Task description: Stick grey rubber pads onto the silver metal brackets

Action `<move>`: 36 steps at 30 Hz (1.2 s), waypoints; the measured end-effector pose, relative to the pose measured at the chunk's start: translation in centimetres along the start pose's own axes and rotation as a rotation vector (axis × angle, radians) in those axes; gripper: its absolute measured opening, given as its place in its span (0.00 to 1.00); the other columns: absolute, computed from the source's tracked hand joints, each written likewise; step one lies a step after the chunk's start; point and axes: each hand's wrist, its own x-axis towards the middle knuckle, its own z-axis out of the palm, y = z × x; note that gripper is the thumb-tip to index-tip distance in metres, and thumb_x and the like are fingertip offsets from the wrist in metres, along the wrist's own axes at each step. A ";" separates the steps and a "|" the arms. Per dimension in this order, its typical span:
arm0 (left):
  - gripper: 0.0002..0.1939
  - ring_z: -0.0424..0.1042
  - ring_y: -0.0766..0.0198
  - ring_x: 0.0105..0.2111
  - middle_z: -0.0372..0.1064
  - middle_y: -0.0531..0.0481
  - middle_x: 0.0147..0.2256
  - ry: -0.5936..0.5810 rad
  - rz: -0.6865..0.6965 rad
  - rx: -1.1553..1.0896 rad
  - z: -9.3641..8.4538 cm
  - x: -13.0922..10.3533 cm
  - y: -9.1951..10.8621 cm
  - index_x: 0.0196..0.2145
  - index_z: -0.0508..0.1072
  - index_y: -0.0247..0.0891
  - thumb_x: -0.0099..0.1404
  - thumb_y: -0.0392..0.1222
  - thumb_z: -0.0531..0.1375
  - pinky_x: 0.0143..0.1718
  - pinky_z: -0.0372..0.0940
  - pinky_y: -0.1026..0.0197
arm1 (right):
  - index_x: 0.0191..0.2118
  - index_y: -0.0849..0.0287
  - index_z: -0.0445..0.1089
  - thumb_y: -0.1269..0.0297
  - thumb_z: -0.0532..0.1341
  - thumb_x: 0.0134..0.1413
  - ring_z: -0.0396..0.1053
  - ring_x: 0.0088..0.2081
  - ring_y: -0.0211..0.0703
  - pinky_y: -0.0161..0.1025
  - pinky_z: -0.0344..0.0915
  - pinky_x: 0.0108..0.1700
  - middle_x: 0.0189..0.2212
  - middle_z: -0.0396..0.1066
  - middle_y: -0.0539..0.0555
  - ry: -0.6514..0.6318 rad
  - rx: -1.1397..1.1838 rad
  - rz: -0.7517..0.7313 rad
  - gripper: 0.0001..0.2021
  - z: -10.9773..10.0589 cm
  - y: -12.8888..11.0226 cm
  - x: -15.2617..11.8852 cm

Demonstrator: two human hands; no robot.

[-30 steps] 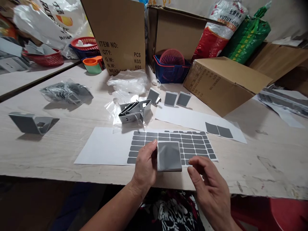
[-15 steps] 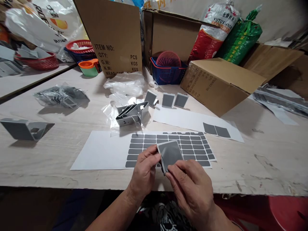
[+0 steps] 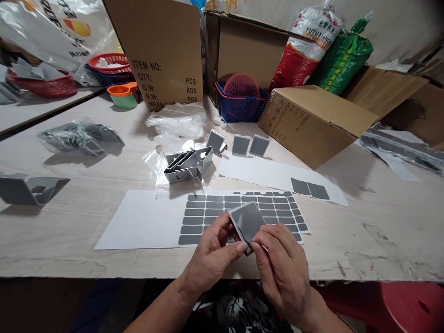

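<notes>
My L hand (image 3: 217, 249) is clamped on the grey plate (image 3: 247, 221), R hand (image 3: 284, 263) pinching its near corner. Prob adjusting the edge rn imo; next move needs steady L, gentle R.

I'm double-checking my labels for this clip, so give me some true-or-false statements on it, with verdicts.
1. The left hand and right hand both touch the gray-faced piece. True.
2. The right hand holds the bagged gray parts. False: the bagged gray parts lie on the table.
3. The red-and-white sack is left of the green sack. True.
4. The orange-and-green cup stands inside the blue basket. False: the orange-and-green cup stands left of the tall carton.
</notes>
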 end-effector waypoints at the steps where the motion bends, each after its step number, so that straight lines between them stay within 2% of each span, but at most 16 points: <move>1: 0.18 0.61 0.63 0.37 0.64 0.48 0.37 0.001 0.007 0.015 0.1 0.0 0.1 0.47 0.66 0.39 0.58 0.35 0.59 0.40 0.59 0.61 | 0.32 0.66 0.62 0.83 0.52 0.50 0.60 0.35 0.46 0.45 0.57 0.35 0.27 0.63 0.57 0.001 -0.004 -0.006 0.07 0.0 0.1 0.0; 7: 0.15 0.60 0.64 0.35 0.63 0.50 0.35 0.014 0.038 0.081 0.8 0.0 0.5 0.44 0.66 0.39 0.58 0.32 0.57 0.41 0.58 0.59 | 0.33 0.65 0.62 0.83 0.53 0.50 0.60 0.34 0.45 0.45 0.58 0.36 0.28 0.63 0.56 0.003 0.014 0.002 0.08 -0.5 0.4 0.1; 11: 0.15 0.62 0.61 0.37 0.64 0.48 0.36 0.017 0.031 0.102 1.0 -0.1 0.5 0.44 0.66 0.38 0.57 0.31 0.55 0.41 0.58 0.58 | 0.34 0.64 0.62 0.83 0.52 0.50 0.60 0.34 0.44 0.43 0.58 0.34 0.27 0.62 0.55 0.014 0.096 0.052 0.09 -1.2 0.3 0.7; 15: 0.14 0.62 0.62 0.35 0.65 0.48 0.36 0.048 0.044 0.132 1.3 -0.1 0.3 0.42 0.66 0.38 0.57 0.30 0.55 0.39 0.59 0.58 | 0.33 0.63 0.62 0.82 0.51 0.52 0.60 0.33 0.43 0.42 0.58 0.33 0.27 0.62 0.54 0.010 0.142 0.107 0.09 -1.5 0.2 1.0; 19: 0.10 0.62 0.63 0.35 0.64 0.49 0.33 0.067 0.039 0.106 1.5 -0.2 0.3 0.39 0.66 0.38 0.59 0.31 0.54 0.37 0.59 0.59 | 0.33 0.64 0.62 0.83 0.52 0.50 0.60 0.34 0.44 0.44 0.58 0.36 0.27 0.62 0.55 0.003 0.113 0.052 0.09 -1.2 0.3 0.6; 22: 0.11 0.63 0.62 0.37 0.65 0.49 0.35 0.079 0.050 0.108 1.6 -0.5 0.2 0.41 0.65 0.38 0.59 0.32 0.54 0.37 0.59 0.60 | 0.33 0.64 0.62 0.84 0.52 0.49 0.60 0.34 0.44 0.44 0.57 0.36 0.27 0.63 0.56 0.014 0.089 0.009 0.10 -1.1 0.5 0.4; 26: 0.12 0.62 0.63 0.35 0.66 0.48 0.36 0.121 0.055 0.180 1.5 -0.6 0.2 0.41 0.66 0.37 0.59 0.31 0.55 0.36 0.58 0.61 | 0.34 0.63 0.63 0.83 0.52 0.51 0.60 0.35 0.44 0.43 0.58 0.35 0.29 0.63 0.55 0.019 0.119 0.068 0.09 -1.6 0.8 0.7; 31: 0.14 0.64 0.62 0.36 0.67 0.49 0.36 0.157 0.048 0.151 1.1 -0.5 -0.1 0.42 0.67 0.39 0.57 0.30 0.55 0.37 0.59 0.62 | 0.33 0.62 0.63 0.78 0.52 0.54 0.60 0.33 0.41 0.42 0.59 0.36 0.30 0.62 0.54 -0.148 0.194 0.137 0.07 -2.1 0.7 1.7; 36: 0.15 0.65 0.64 0.34 0.69 0.49 0.35 0.211 0.029 0.076 1.1 -0.4 -0.6 0.42 0.69 0.39 0.56 0.31 0.56 0.35 0.60 0.64 | 0.31 0.60 0.63 0.74 0.50 0.57 0.61 0.33 0.41 0.40 0.60 0.35 0.30 0.63 0.53 -0.151 0.208 0.180 0.08 -1.9 1.1 2.3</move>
